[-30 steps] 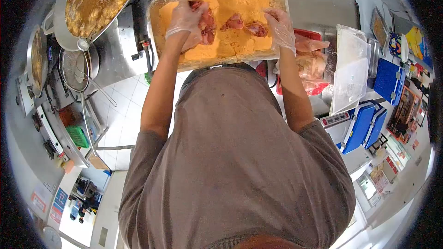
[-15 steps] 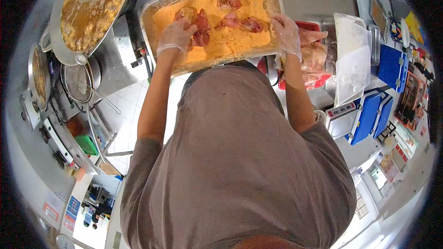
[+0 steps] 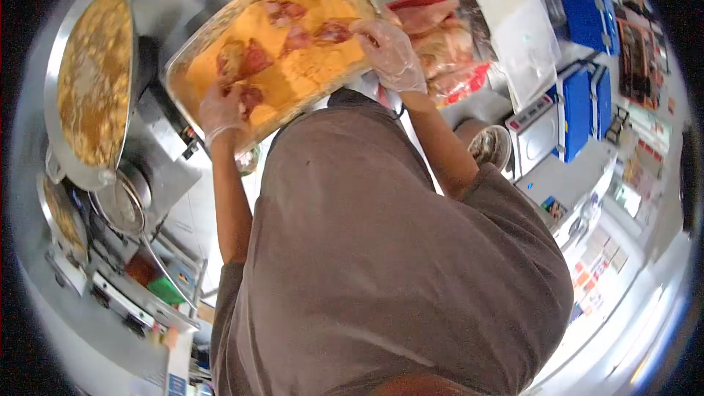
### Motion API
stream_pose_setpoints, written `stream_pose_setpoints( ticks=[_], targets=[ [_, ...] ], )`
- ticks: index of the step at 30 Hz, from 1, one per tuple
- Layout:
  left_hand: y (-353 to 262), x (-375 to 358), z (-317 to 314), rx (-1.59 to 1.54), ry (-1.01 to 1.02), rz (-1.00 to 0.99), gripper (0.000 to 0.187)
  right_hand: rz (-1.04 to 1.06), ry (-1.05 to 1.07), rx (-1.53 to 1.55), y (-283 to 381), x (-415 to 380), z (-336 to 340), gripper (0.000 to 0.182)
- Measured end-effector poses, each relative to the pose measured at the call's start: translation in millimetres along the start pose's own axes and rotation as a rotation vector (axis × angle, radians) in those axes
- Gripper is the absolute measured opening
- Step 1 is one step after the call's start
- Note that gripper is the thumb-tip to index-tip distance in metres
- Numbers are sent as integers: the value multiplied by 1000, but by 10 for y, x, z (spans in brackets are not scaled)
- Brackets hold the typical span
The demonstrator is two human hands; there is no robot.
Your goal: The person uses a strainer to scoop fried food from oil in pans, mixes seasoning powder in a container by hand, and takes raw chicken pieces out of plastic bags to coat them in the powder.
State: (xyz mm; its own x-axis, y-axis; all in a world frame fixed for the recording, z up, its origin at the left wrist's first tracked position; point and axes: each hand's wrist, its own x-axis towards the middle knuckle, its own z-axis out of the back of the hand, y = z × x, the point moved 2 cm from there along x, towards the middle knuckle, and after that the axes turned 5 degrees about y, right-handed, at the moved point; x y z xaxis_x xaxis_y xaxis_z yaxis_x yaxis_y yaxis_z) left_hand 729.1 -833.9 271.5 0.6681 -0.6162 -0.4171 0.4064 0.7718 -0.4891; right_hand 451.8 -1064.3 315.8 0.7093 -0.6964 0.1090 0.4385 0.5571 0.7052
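A rectangular tub (image 3: 180,77) holds orange powder with several pieces of raw meat (image 3: 284,13) in it. My left hand (image 3: 224,111), in a clear glove, is at the tub's near left part, its fingers closed against a dark red piece of meat (image 3: 251,99). My right hand (image 3: 390,51), gloved too, is over the tub's right edge with bent fingers beside another piece of meat (image 3: 334,31); what its fingertips hold, if anything, is hidden. Right of it lies more raw meat (image 3: 444,48) in clear plastic on a red tray.
On the left stands a large pan (image 3: 92,81) of brown liquid and pieces, with a strainer (image 3: 121,205) below it. To the right are white translucent sheets (image 3: 524,44), a scale (image 3: 534,136), a metal pot (image 3: 490,145) and blue containers (image 3: 576,114).
The view has turned, so the tub appears tilted and further left. My left hand has moved to the near side of the meat, and my right hand has come further over the tub's edge.
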Motion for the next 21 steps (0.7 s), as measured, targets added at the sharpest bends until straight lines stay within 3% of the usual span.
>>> stream_pose_setpoints(
  ticks=[2, 4, 5, 7, 10, 11, 14, 15, 17, 19, 21],
  targets=[
    [-31, 10, 61, 40, -124, 3, 48, -36, -146, -68, -12, -193, 200, 16],
    [46, 67, 55, 119, -237, -128, 49, -106, -287, -109, -164, -460, 411, 18],
    [15, 45, 50, 59, -239, -147, 49, -156, -361, -252, -343, -648, 508, 18],
    [-28, 4, 56, -58, -248, -176, 47, -297, -617, -205, -694, -1014, 673, 22],
    [73, 23, -77, -353, -236, -152, 44, -824, -772, -59, -1404, -1613, 644, 34],
    [-78, -47, -3, -277, -242, -195, 42, -1036, -740, 4, -1232, -1513, 711, 49],
    [-243, -72, 27, -232, -231, -230, 39, -828, -576, -198, -1462, -1525, 514, 67],
    [-268, -57, 13, -292, -217, -247, 38, -861, -551, -459, -1860, -1618, 282, 85],
    [-347, -40, -6, -411, -186, -280, 37, -1056, -392, -314, -2102, -1617, 257, 94],
    [-546, -29, -5, -373, -165, -316, 37, -1219, -381, -182, -2136, -1666, 249, 103],
    [-800, 58, -11, -212, -145, -399, 40, -1351, -515, -72, -1822, -1492, 399, 114]
  ],
)
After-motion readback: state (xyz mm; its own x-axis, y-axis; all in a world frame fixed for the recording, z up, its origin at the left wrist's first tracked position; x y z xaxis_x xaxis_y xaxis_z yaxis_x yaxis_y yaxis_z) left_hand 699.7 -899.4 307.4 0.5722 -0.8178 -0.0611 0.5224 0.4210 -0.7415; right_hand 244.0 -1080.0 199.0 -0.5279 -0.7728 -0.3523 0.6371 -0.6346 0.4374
